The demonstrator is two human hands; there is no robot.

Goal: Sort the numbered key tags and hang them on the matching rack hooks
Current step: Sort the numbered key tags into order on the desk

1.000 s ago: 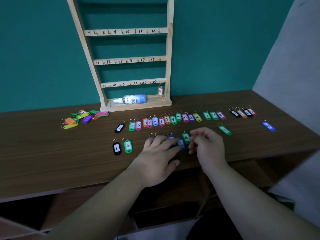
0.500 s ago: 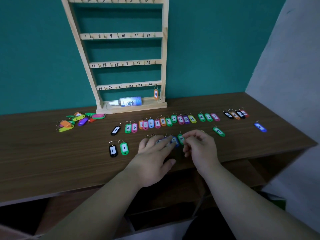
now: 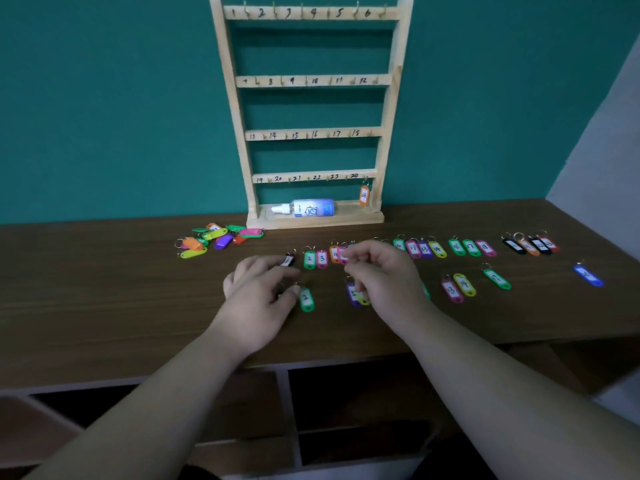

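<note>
A wooden key rack (image 3: 239,98) with numbered hooks stands at the back of the brown table (image 3: 104,306). One orange tag (image 3: 363,195) hangs on its bottom right hook. A back row of numbered tags (image 3: 437,249) runs across the table, with a front row nearer me. My left hand (image 3: 256,296) lies with bent fingers over the front row's left end, covering a black tag beside the green tag 2 (image 3: 306,299). My right hand (image 3: 384,278) hovers with curled fingers by the pink tag (image 3: 343,254) in the back row; what it holds is hidden.
A spray bottle (image 3: 311,207) lies on the rack's base. A loose pile of tags (image 3: 214,237) sits at the left. Black and orange tags (image 3: 530,244) lie at the right, and a blue tag (image 3: 588,276) lies alone further right. Open shelves (image 3: 346,403) are below the table.
Both hands left the middle of the front row. The left went to the row's left end, the right moved up to the back row. Purple, pink and yellow front tags now show.
</note>
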